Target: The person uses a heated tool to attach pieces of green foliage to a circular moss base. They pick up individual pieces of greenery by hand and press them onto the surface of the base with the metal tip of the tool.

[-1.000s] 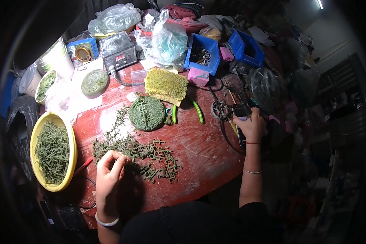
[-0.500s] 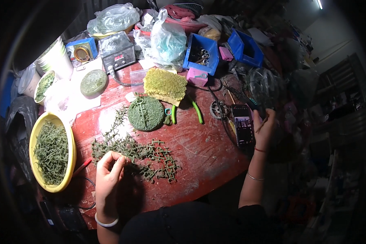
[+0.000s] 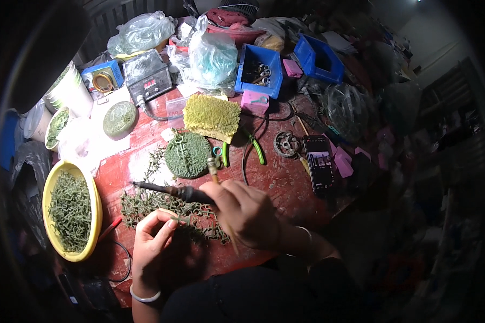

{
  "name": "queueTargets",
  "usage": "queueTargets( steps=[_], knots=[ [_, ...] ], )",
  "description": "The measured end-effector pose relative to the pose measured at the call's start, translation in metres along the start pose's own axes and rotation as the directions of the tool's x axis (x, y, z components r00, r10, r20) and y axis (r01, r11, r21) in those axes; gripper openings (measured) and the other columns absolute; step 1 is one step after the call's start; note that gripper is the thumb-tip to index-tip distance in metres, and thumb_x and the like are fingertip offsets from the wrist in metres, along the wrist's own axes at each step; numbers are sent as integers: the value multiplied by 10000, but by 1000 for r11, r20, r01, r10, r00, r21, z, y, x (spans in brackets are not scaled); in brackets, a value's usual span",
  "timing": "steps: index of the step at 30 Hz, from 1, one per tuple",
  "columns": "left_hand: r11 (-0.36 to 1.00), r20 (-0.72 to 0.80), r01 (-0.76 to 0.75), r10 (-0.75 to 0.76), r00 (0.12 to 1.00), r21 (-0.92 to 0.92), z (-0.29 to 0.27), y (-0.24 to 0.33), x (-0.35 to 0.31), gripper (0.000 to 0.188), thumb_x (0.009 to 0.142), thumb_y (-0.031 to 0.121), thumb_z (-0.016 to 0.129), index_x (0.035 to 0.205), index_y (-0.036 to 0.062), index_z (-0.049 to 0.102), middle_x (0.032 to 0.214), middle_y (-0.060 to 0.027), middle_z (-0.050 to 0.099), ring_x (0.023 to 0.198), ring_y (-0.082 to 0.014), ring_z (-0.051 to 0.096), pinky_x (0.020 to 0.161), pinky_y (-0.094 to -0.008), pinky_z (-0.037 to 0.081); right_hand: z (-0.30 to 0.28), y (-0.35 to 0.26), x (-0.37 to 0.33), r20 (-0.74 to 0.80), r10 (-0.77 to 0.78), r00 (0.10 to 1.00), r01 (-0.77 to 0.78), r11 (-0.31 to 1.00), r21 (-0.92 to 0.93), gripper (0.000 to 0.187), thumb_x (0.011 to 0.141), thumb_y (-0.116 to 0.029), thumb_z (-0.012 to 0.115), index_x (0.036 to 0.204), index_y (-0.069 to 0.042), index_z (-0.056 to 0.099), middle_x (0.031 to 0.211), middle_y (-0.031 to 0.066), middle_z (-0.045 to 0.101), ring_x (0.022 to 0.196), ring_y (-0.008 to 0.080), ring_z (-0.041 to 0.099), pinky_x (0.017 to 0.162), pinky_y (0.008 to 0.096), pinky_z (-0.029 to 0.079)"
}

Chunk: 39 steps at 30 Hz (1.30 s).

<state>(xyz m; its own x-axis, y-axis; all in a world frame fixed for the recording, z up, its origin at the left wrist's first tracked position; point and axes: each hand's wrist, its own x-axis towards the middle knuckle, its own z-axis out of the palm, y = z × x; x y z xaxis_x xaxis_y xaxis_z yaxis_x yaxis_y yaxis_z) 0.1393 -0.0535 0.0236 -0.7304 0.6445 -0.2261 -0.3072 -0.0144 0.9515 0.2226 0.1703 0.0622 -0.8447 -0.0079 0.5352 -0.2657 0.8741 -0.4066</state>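
Note:
My left hand (image 3: 152, 239) is closed in a pinch on a small green branched piece (image 3: 182, 220), whose end sticks out past the thumb. My right hand (image 3: 248, 212) grips a soldering iron (image 3: 191, 194) with a black handle and a dark thin tip pointing left. A thin wooden stick (image 3: 230, 234) with a pale metal-like end also passes through that hand. Below the iron lies a loose heap of similar green pieces (image 3: 137, 203), partly hidden by both hands. Behind it sits a round green textured disc (image 3: 191, 161) with one linked piece on top.
At left stands a yellow bowl (image 3: 98, 215) of green pieces. Farther back are a control box (image 3: 150, 83), a yellow-green sponge (image 3: 213, 116), green-handled pliers (image 3: 258, 152) and blue bins (image 3: 260, 89). A phone (image 3: 321, 164) lies at right. A dark cable (image 3: 245, 167) crosses the red table (image 3: 291, 199).
My right hand has come from beside the phone to the middle, now holding the soldering iron as well as the stick. The left hand stays near the heap, still pinching its piece.

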Motion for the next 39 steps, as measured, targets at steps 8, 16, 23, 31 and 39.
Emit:
queueTargets(
  steps=[8, 16, 23, 31, 39],
  knots=[
    [965, -90, 87, -67, 994, 247, 0, -3, -4, 36, 915, 7, 659, 893, -19, 651, 900, -30, 641, 788, -89, 569, 706, -229, 443, 19, 8, -8, 32, 19, 999, -31, 904, 426, 392, 756, 17, 648, 1142, -22, 591, 886, 164, 621, 786, 359, 647, 678, 414, 519],
    [955, -125, -63, 103, 987, 289, -1, -18, -4, 75, 868, -3, 696, 875, -50, 638, 876, -73, 640, 822, -147, 589, 762, -281, 459, 16, 7, -5, 205, 81, 975, -196, 742, 641, 362, 757, 37, 702, 1091, -8, 569, 861, 171, 605, 784, 364, 634, 659, 412, 484],
    [979, -194, -44, 83, 977, 198, -2, -24, -5, 76, 947, 32, 639, 890, 11, 592, 699, 31, 549, 534, -20, 437, 482, -187, 304, 22, 12, -9, 181, 81, 980, -175, 779, 602, 352, 793, -26, 780, 1089, -7, 591, 882, 157, 637, 755, 314, 660, 641, 368, 494],
    [994, -146, 12, 4, 989, 111, -2, -11, -3, 52, 922, 20, 657, 887, -18, 649, 873, -14, 617, 681, -51, 521, 605, -205, 402, 24, 12, -9, 194, 142, 971, -236, 725, 647, 327, 792, -11, 778, 1070, -10, 605, 844, 137, 653, 726, 255, 673, 634, 349, 495],
    [998, -144, -20, 12, 990, -57, 9, -1, -3, 178, 912, 19, 645, 1085, -23, 658, 923, 2, 623, 669, -20, 488, 591, -172, 379, 26, 12, -9, 184, 194, 964, -267, 668, 695, 322, 792, 14, 737, 1078, -6, 591, 871, 166, 655, 816, 294, 699, 670, 365, 508]
  ],
)
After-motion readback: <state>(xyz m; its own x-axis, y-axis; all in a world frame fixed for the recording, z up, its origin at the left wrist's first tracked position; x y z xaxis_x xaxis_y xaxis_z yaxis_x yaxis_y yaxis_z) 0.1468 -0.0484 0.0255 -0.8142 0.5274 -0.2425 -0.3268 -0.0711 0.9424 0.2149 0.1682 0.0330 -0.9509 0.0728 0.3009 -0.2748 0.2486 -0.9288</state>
